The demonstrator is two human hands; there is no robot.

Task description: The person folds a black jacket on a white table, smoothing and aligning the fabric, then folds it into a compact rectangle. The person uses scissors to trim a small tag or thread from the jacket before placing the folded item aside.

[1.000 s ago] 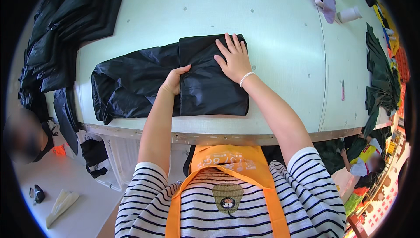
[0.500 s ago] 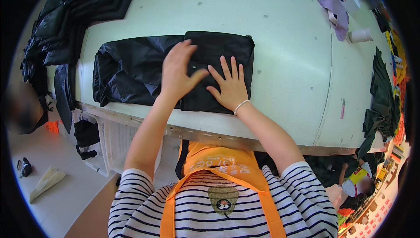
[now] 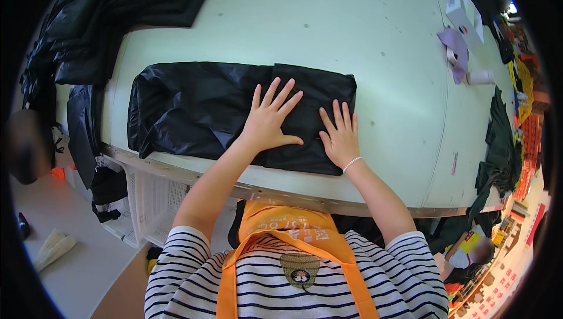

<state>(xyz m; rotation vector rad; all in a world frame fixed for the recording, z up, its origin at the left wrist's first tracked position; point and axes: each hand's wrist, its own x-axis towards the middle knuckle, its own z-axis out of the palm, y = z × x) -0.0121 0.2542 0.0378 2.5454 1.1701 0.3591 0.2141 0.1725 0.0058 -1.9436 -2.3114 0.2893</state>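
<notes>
A black garment [image 3: 193, 105], folded into a long flat bundle with a shiny wrinkled left part, lies across the pale green table [image 3: 328, 37] in front of me. My left hand [image 3: 271, 116] rests flat near the middle of it, fingers spread, over the edge of the folded-over right section. On that right section lies my right hand [image 3: 341, 138], also flat with fingers apart and a beaded bracelet at the wrist. Neither hand grips the cloth.
Black folded garments [image 3: 135, 8] are stacked at the far left. A white box [image 3: 463, 14], a purple cloth [image 3: 454, 52] and a white cup [image 3: 481, 77] sit far right, near dark fabric [image 3: 495, 143]. Below the table's left edge stands a white plastic basket [image 3: 155, 201]. Another person [image 3: 472, 251] is at lower right.
My left hand has come down, now lying flat with fingers spread on the cloth. My right hand stays flat near the right end. The view has shifted slightly, so everything sits lower.
</notes>
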